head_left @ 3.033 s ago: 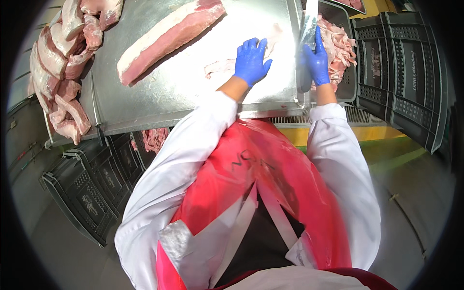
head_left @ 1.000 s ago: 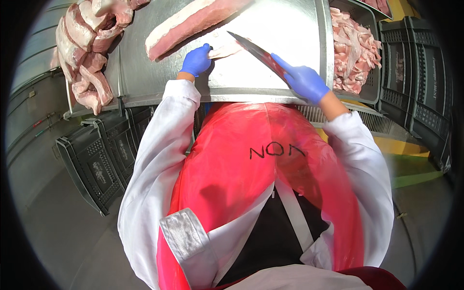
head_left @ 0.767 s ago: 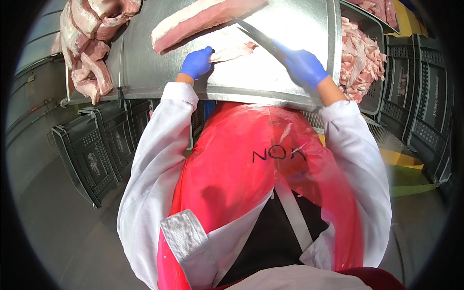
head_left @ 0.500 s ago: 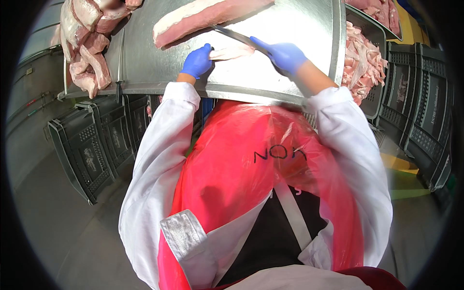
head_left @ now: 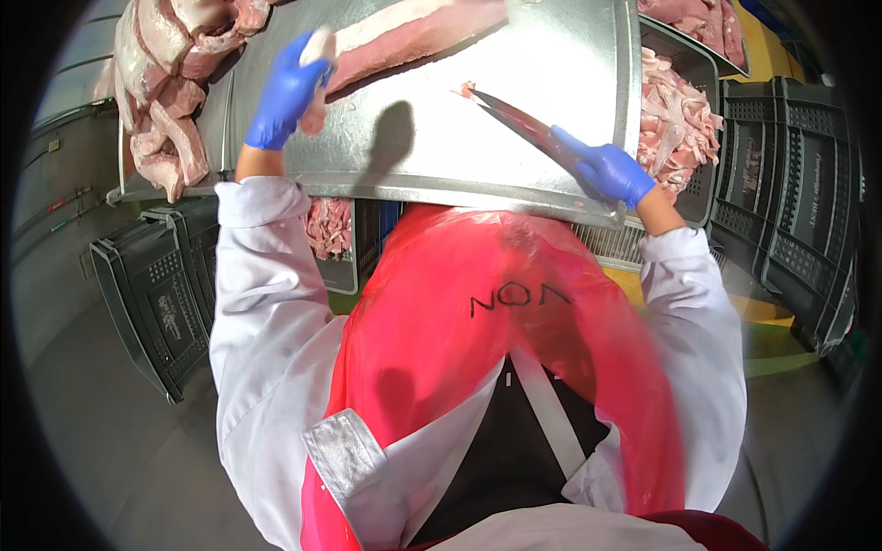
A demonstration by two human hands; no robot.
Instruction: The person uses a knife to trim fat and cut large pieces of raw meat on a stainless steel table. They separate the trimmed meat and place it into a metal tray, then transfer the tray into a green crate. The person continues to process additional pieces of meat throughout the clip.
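My left hand [head_left: 283,99], in a blue glove, is raised over the left part of the metal table. It is closed around a pale strip of fat trimming [head_left: 314,114], which pokes out above and below the fingers. Just right of it lies a long pink piece of meat loin [head_left: 413,44] with a whitish fat side. My right hand [head_left: 614,173], gloved the same, grips a knife [head_left: 525,127] over the table's right part, blade slanting up and left. A small meat scrap [head_left: 468,90] shows at the knife's tip.
Large meat pieces [head_left: 175,110] are heaped on the table's left end. Pale trimmings [head_left: 675,124] fill a crate beyond the right edge, with more meat [head_left: 703,28] behind. Another crate of trimmings [head_left: 328,226] sits below the near edge. Dark crates [head_left: 781,174] stand at right.
My left hand has lifted the strip off the table and carried it left and away from me. My right hand has moved right and nearer with the knife, away from the loin.
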